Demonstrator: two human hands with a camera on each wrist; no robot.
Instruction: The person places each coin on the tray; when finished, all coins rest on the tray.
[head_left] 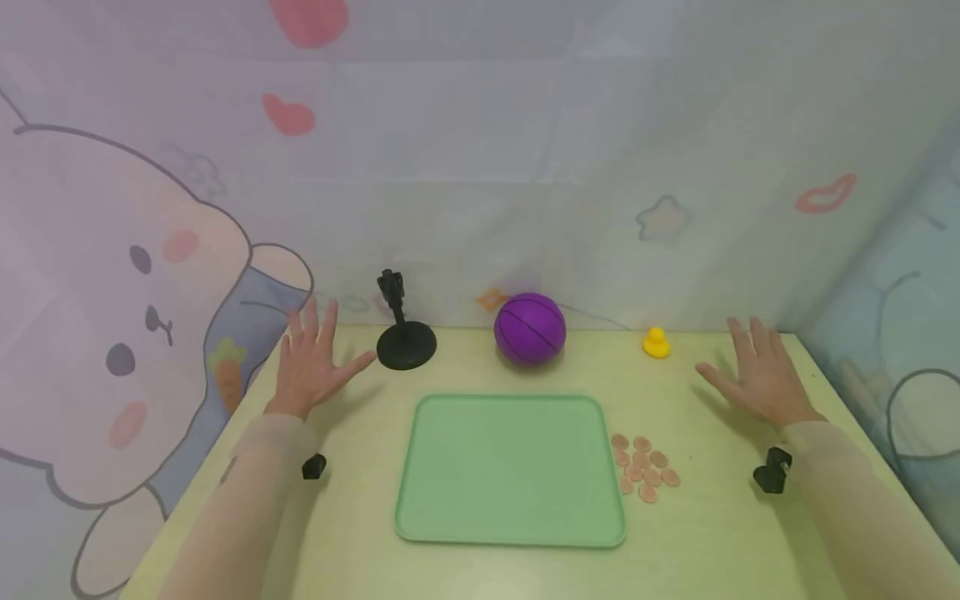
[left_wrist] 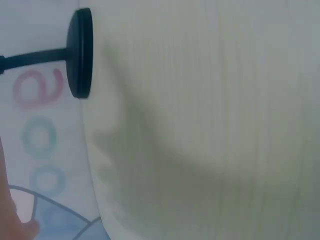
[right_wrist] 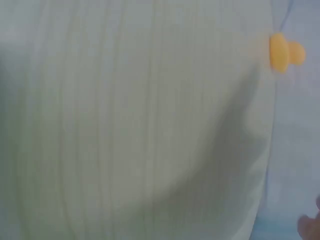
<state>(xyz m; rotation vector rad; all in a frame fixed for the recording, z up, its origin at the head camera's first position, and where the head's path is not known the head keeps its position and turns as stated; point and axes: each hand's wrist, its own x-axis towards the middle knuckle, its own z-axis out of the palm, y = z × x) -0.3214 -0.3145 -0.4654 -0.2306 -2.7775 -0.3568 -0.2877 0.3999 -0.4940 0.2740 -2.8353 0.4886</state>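
Note:
My left hand [head_left: 307, 362] is held over the left side of the table, fingers spread and holding nothing. Nearest to it is a black stand [head_left: 406, 343] with a round base and a short upright post, just past the thumb tip. On the right side my right hand [head_left: 762, 379] also has its fingers spread, with nothing in it. A small yellow rubber duck [head_left: 656, 343] sits to the left of that hand, near the back edge. Only a bit of each hand shows in its wrist view, with its shadow cast on the tabletop.
A green tray [head_left: 510, 535] lies at the middle of the table [head_left: 352, 517]. Several copper-coloured coins [head_left: 641, 460] are scattered by its right edge. Behind the tray stands a purple ball [head_left: 530, 329] with black lines. A printed cloth [head_left: 480, 150] hangs behind the table.

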